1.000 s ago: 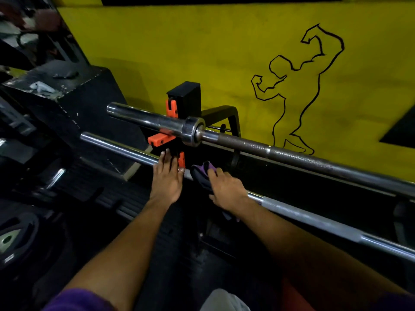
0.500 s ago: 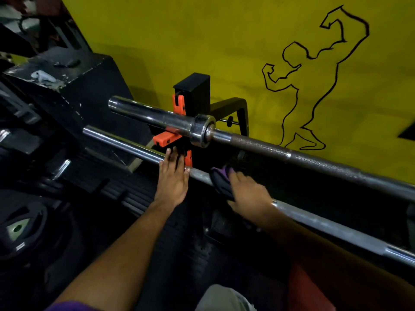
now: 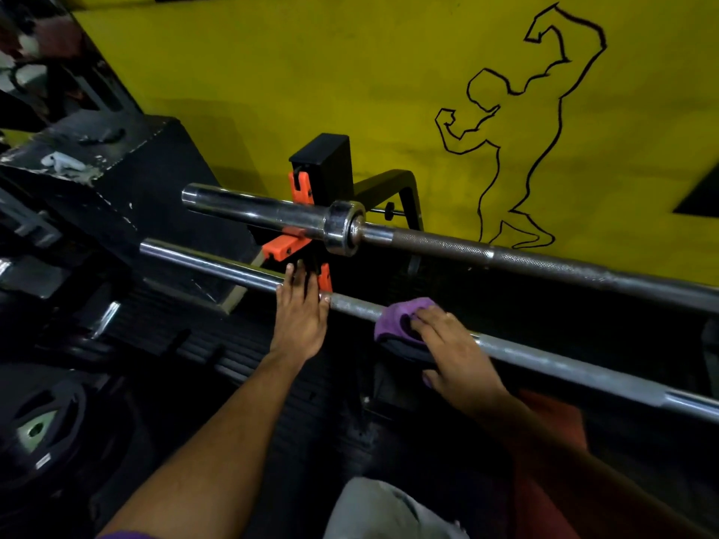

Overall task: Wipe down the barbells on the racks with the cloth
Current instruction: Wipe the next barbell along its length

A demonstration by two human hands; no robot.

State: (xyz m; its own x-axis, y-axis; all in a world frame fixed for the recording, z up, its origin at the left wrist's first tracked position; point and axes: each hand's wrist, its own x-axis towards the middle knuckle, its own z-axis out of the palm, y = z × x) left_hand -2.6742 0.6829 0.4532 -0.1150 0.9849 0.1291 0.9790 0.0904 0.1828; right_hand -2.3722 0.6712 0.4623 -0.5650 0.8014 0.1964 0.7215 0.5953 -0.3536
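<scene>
The lower barbell (image 3: 544,357) lay under a purple cloth (image 3: 397,319) gripped by the right hand (image 3: 455,355); the left hand (image 3: 301,317) rested flat-fingered beside orange rack hooks (image 3: 282,247), an upper barbell (image 3: 447,243) behind.

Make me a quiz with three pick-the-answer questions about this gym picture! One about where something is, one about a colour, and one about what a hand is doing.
1. Where is the cloth?
A. On the lower barbell
B. On the floor
C. On the upper barbell

2. What colour is the cloth?
A. Yellow
B. Purple
C. White

3. What is the left hand doing?
A. Holding the cloth
B. Lifting a weight plate
C. Resting flat on the lower barbell, fingers straight

Answers:
1. A, the cloth is draped over the lower barbell under the right hand.
2. B, it shows purple against the grey bar.
3. C, its straight fingers lie across the bar beside the orange rack hook.
</scene>
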